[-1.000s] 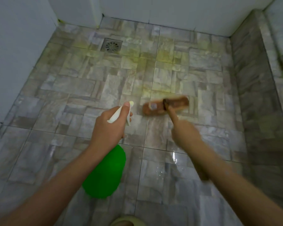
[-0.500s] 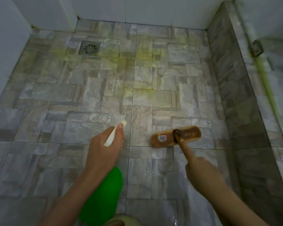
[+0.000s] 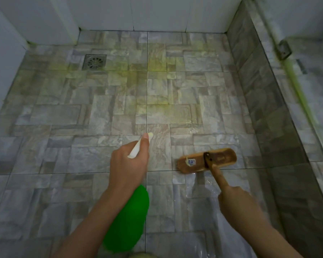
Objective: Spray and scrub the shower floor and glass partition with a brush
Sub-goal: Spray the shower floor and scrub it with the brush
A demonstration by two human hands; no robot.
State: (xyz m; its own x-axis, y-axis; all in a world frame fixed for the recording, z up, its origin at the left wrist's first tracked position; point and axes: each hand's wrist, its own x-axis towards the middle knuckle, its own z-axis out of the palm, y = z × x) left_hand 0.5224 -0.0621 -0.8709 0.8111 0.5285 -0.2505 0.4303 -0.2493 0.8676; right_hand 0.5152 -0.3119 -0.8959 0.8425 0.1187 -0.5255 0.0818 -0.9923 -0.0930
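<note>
My left hand [image 3: 128, 165] grips the white trigger head of a green spray bottle [image 3: 128, 218], nozzle pointing away over the floor. My right hand [image 3: 237, 203] holds the wooden handle of a long brush, whose brown wooden head [image 3: 207, 160] rests flat on the wet grey stone-pattern shower floor [image 3: 82, 112], to the right of the spray nozzle. Yellow-green stains spread over the middle and far tiles. At the right, the glass partition [image 3: 309, 94] rises above a low tiled curb, with a green streak running along its base.
A square metal drain [image 3: 94, 61] sits in the far left of the floor. White walls [image 3: 157, 13] close the back and left sides. The tiled curb [image 3: 265, 101] borders the right. A metal bracket [image 3: 284, 49] is fixed on the partition. Water shines on the tiles near the brush.
The brush head has been drawn back toward me and to the right across the tiles. The view has shifted, showing more of the right curb and partition. Both hands keep their grips.
</note>
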